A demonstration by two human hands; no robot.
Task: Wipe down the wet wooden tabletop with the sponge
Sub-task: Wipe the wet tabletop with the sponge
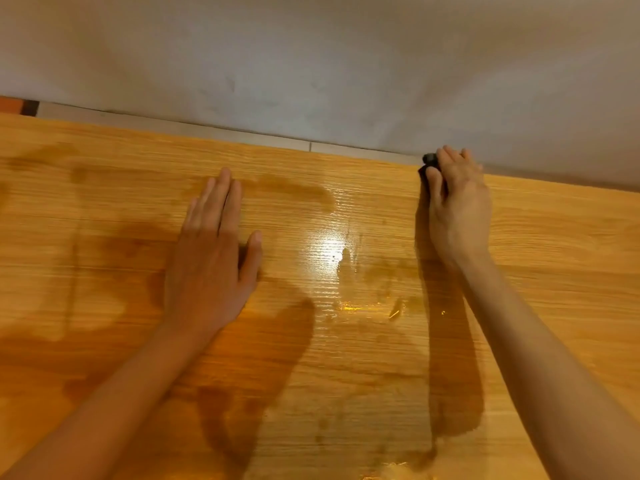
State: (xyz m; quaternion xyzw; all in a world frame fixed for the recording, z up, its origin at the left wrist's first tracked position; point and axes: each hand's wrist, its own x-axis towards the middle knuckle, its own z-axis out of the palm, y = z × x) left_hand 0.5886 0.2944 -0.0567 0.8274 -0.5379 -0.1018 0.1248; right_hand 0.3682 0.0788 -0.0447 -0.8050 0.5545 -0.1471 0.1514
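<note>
Glossy grained tabletop [346, 341], dark sponge [429, 159] in right hand [459, 209]

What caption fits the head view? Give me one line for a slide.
Right hand presses a dark sponge at the far edge of the wet wooden tabletop; left hand rests flat.

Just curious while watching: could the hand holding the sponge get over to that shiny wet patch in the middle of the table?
Probably yes. The right hand grips the sponge at the tabletop's far edge, and the shiny wet patch lies nearer the person, with only bare wood between. The left hand rests flat off to the other side.
</note>
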